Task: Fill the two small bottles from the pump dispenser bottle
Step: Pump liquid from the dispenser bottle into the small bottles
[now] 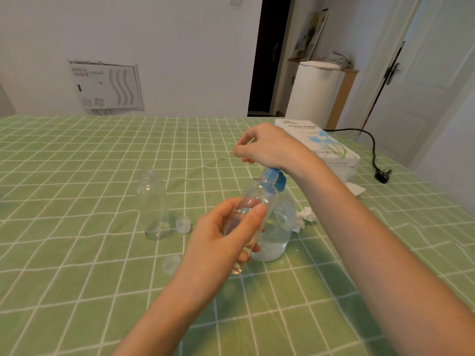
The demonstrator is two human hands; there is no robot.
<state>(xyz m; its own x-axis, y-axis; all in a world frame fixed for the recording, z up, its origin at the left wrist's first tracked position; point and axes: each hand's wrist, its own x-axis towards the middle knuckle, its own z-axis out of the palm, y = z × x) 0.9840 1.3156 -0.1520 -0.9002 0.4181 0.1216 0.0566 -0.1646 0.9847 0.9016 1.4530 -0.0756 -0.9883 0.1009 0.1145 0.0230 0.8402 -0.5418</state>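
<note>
Left hand point(221, 235) grips small bottle point(257, 199), tilted, mouth at blue pump head point(272, 176) of pump dispenser bottle point(279, 227) – right hand point(270, 147) atop it, fingers curled, grip unclear – second small bottle point(154, 204) upright, uncapped, on tablecloth point(77, 176).

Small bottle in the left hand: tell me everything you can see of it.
The small bottle is clear plastic, round-shouldered, uncapped. The left hand grips its lower body, thumb across the front. It is held off the table, tilted, its mouth up by the blue pump head, in front of the pump dispenser bottle. A little clear liquid seems to sit at its base.
</note>
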